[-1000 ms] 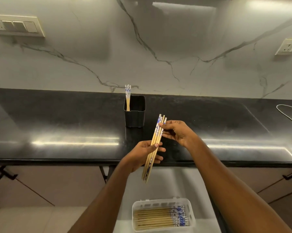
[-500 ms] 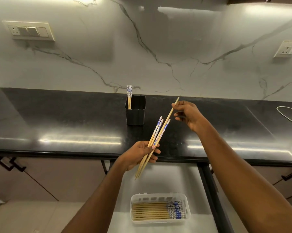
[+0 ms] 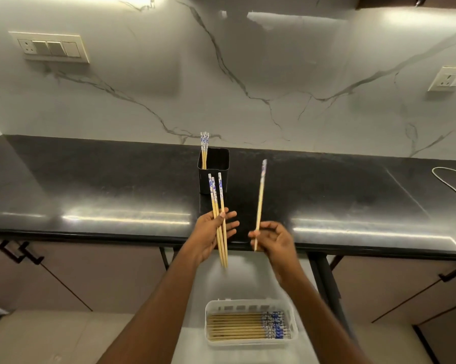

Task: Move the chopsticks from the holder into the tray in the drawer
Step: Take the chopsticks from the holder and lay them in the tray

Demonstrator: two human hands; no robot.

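A black square holder [image 3: 214, 177] stands on the dark counter with a few blue-patterned wooden chopsticks [image 3: 204, 149] upright in its left corner. My left hand [image 3: 211, 233] grips three chopsticks [image 3: 219, 214], blue ends up, in front of the holder. My right hand [image 3: 274, 241] pinches a single chopstick [image 3: 260, 200] by its thin end, held nearly upright to the right of the bundle. Below, a white plastic tray [image 3: 294, 321] in the open drawer holds several chopsticks lying flat, blue ends to the right.
The black counter's front edge [image 3: 90, 233] runs across the view above the open drawer [image 3: 195, 345]. A white cable [image 3: 455, 190] lies at the counter's far right. Cabinet doors with black handles [image 3: 19, 252] flank the drawer. Wall sockets sit on the marble backsplash.
My right hand has drawn one chopstick out of the bundle, turned it end for end and lowered it beside my left hand. The left-hand bundle has turned more upright.
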